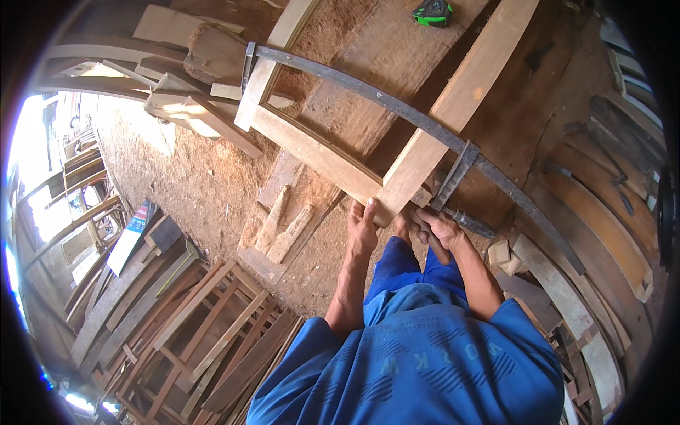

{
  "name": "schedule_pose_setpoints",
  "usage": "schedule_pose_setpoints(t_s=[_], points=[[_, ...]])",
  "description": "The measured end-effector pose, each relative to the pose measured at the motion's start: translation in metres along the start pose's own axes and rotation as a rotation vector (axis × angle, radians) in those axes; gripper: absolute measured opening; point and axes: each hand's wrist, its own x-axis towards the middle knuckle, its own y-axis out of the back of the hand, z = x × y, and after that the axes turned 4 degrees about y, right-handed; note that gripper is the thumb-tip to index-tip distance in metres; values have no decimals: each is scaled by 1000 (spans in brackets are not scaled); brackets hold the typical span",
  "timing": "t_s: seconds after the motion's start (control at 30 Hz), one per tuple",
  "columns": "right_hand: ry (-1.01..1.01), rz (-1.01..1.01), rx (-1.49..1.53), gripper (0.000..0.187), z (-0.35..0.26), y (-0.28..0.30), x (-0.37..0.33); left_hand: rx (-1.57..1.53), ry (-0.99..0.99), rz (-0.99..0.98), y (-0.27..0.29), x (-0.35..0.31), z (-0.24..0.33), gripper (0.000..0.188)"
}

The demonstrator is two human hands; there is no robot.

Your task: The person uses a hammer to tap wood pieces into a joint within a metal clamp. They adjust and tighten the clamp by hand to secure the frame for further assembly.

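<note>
A pale wooden frame (316,151) lies in front of me, its near corner by my hands. My left hand (363,225) is closed on that corner, thumb on top and the other fingers partly hidden. Across the frame runs a long metal bar clamp (368,93). One of its jaws sits at the frame's far left side; the sliding jaw (457,174) with its screw (467,222) is right of the near corner. Just below that jaw, my right hand (440,228) is closed round a brown piece of wood (438,249), whose upper end is partly covered.
Beneath the frame lies a broad, dusty plank (379,67) with a green and black tape measure (432,12) at its far end. Wood offcuts (212,57) are heaped at the far left. Stacked slatted wood (212,333) stands at the near left, long boards (559,312) at the right.
</note>
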Motion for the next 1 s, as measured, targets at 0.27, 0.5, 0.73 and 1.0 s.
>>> schedule_pose_setpoints(t_s=[0.27, 0.5, 0.73, 1.0], points=[[33, -78, -83, 27, -2, 8, 1, -26, 19, -7, 2, 0, -1, 37], [94, -107, -45, 35, 21, 23, 18, -54, -16, -32, -5, 0, 3, 35], [-39, -263, -27, 39, -8, 10, 4, -30, 67, -28, 8, 0, -1, 34], [-156, -243, 38, 43, -11, 5, -4, -81, 10, -5, 6, 5, -6, 32]])
